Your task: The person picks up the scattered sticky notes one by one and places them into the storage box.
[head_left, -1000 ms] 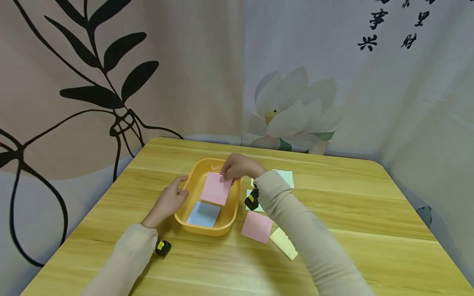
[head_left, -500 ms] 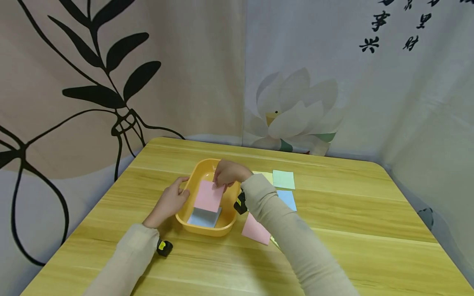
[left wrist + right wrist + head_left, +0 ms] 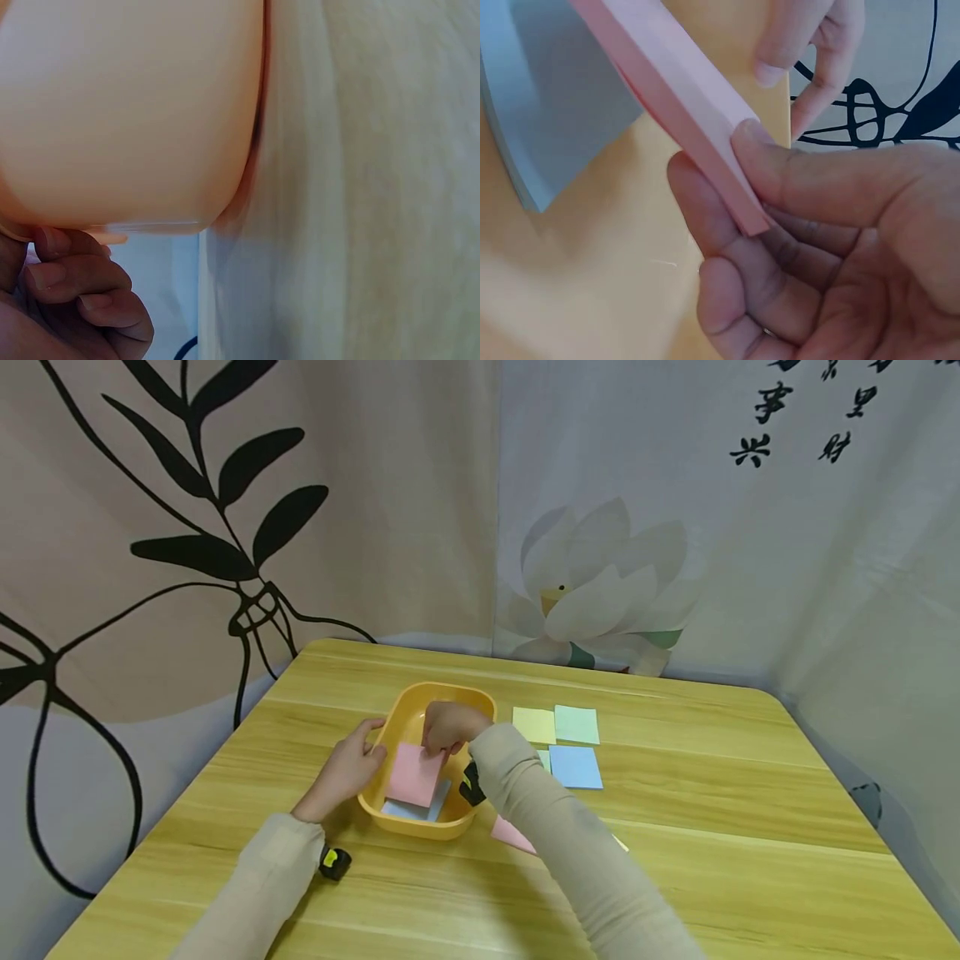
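Observation:
My right hand (image 3: 452, 724) pinches a pink sticky note pad (image 3: 415, 775) by its corner, thumb on one face and fingers on the other in the right wrist view. The pad is inside a yellow plastic basin (image 3: 422, 832), over a blue sticky note pad (image 3: 551, 97) that it partly covers. On the basin's left side, my left hand (image 3: 348, 768) grips the rim. From the left wrist, the basin's outer wall (image 3: 135, 112) shows with the curled fingers (image 3: 82, 277) at its edge.
Right of the basin lie a yellow pad (image 3: 533, 725), a light green pad (image 3: 577, 725) and a blue pad (image 3: 576, 767) on the wooden table (image 3: 712, 777). Another pink pad (image 3: 512, 835) is partly hidden by the right sleeve. A printed curtain (image 3: 420, 527) hangs behind the table.
My right hand has moved left and toward me, lowering the pink pad deeper into the basin onto the blue one. The left hand keeps its grip on the rim.

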The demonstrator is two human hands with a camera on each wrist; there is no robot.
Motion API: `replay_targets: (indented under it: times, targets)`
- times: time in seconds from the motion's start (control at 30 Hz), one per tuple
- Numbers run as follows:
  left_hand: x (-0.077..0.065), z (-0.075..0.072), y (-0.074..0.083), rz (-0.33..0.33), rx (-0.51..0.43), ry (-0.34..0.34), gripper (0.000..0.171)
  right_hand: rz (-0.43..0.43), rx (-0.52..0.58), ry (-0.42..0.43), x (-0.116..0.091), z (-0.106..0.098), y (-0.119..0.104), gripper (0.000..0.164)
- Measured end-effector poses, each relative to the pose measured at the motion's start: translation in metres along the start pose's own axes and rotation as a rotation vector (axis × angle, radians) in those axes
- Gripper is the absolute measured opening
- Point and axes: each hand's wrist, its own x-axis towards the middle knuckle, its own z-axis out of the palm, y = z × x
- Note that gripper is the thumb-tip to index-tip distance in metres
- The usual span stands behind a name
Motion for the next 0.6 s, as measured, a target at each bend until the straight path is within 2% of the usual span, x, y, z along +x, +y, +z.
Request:
replay_targets:
  times: [0.43, 0.6]
  targets:
    - [0.0, 0.0, 0.002, -0.012, 0.018, 0.003, 0.05, 0.035, -0.009, 0.004, 0.012, 0.01, 0.002, 0.054]
    - [-0.002, -0.001, 0.003, -0.011, 0.009, -0.003, 0.05, 0.088, -0.127, 0.01, 0.015, 0.014, 0.003, 0.048]
